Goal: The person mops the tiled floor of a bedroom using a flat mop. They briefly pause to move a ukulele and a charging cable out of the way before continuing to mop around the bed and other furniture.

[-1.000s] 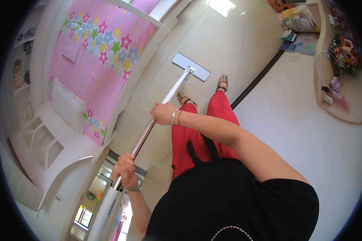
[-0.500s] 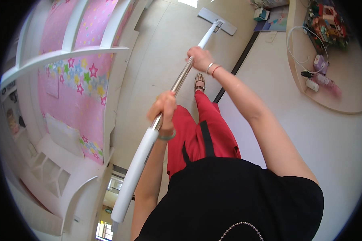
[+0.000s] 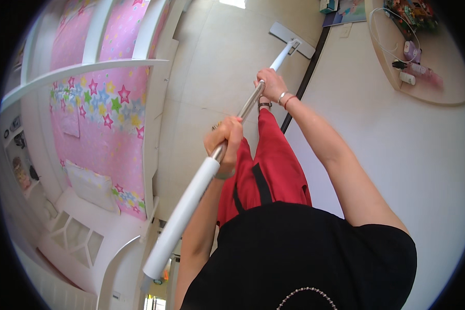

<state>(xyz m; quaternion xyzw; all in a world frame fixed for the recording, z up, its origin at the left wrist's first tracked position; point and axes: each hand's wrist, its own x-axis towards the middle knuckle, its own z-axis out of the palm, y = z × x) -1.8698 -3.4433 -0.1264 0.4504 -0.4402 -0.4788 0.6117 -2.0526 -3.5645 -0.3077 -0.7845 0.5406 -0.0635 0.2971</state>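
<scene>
A long flat mop [image 3: 183, 214] runs slantwise across the view, its white grip at the lower left. My left hand [image 3: 225, 137] is wrapped round the metal pole just above that grip. Farther up, my right hand [image 3: 272, 86] closes on the pole near where it meets the white lower section. The flat rectangular mop head [image 3: 280, 32] lies on the tiled floor [image 3: 217, 57], with one end close to the dark baseboard at the wall. The underside of the mop head is hidden.
To the left stands a white-framed bed [image 3: 108, 63] with pink, star-patterned bedding [image 3: 95, 139]. A dark baseboard [image 3: 307, 72] edges the white wall at right. A rounded shelf [image 3: 434, 98] there carries a cable, bottles and a colourful toy-like pile. My foot [image 3: 264, 103] stands near the baseboard.
The mop head has slid right, toward the baseboard. Both hands have shifted right with the pole, still gripping it.
</scene>
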